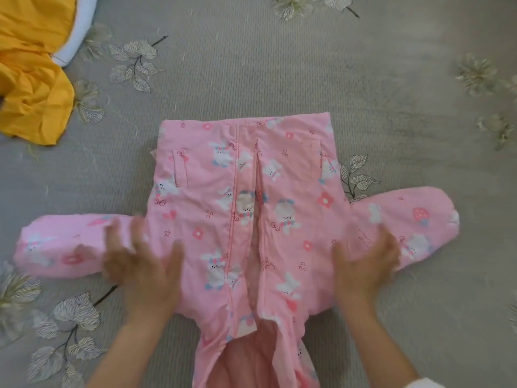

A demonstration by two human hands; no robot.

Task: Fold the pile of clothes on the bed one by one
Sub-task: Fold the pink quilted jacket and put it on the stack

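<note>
Head view. Pink jacket (293,191), bunny and flower print, lies front-up in the centre of the frame on a grey bedspread (251,65) with a leaf pattern. Hem toward the top of the frame, neck end toward the bottom edge. Zip (257,205) runs down the middle and is parted along the lower stretch, showing pink lining. Hood (251,359) spreads open at bottom centre, partly cut off by the frame edge. A slit pocket (180,169) sits on the frame-left panel.

One sleeve (61,245) sticks out flat to centre left; the other sleeve (405,219) sticks out to centre right, slightly higher.

Left hand (140,264): palm down where the frame-left sleeve meets the body, fingers spread and straight, pressing the fabric, gripping nothing. Blurred.

Right hand (366,264): palm down at the frame-right sleeve joint, fingers extended on the fabric, nothing pinched. Also blurred.

Upper left corner: crumpled yellow cloth (30,79), well apart from the jacket, lying over a white item (78,29) whose kind I cannot tell.
</note>
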